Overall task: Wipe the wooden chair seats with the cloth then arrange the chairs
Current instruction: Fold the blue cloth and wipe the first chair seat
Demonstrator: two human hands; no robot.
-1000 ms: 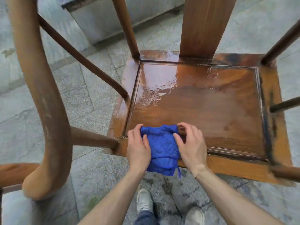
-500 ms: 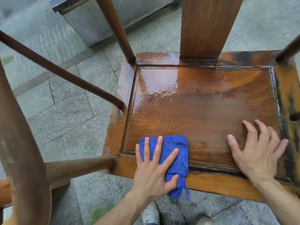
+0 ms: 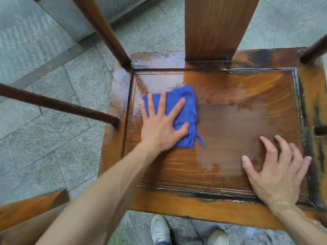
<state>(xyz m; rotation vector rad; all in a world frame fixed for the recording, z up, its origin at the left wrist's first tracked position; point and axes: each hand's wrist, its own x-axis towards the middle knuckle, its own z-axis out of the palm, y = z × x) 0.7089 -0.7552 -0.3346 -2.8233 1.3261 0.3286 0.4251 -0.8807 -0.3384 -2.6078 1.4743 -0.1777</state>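
- far left there's the arm rail (image 3: pixel 58 105) of the chair sticking out over the grey stone floor (image 3: pixel 53 147), and a bit of a second wooden chair (image 3: pixel 30 207) poking in at the bottom left corner
- left hand (image 3: pixel 160 125) is flat out, grip totally apart, fingers spread wide, palm pressing straight down on the blue cloth (image 3: pixel 184 110). not pinching it at all, just pinned under the palm
- the cloth is bunched up in the back left part of the seat (image 3: pixel 221 124), mostly sticking out past the fingertips and to the thumb side, with a little loop tag trailing off its near right corner
- seat around the cloth is shiny wet toward the back and left, looks duller in the middle and right of the panel
- behind that the wide back splat (image 3: pixel 212 27) comes up off the rear rail, roughly centre
- right hand (image 3: pixel 276 170) is also open, fingers loosely spread and a bit curled, resting bare on the near right part of the seat. nothing in it, well apart from the cloth
- dark worn patches run along the seat frame on the right edge
- two light sneakers (image 3: pixel 160 228) on the floor just below the front rail
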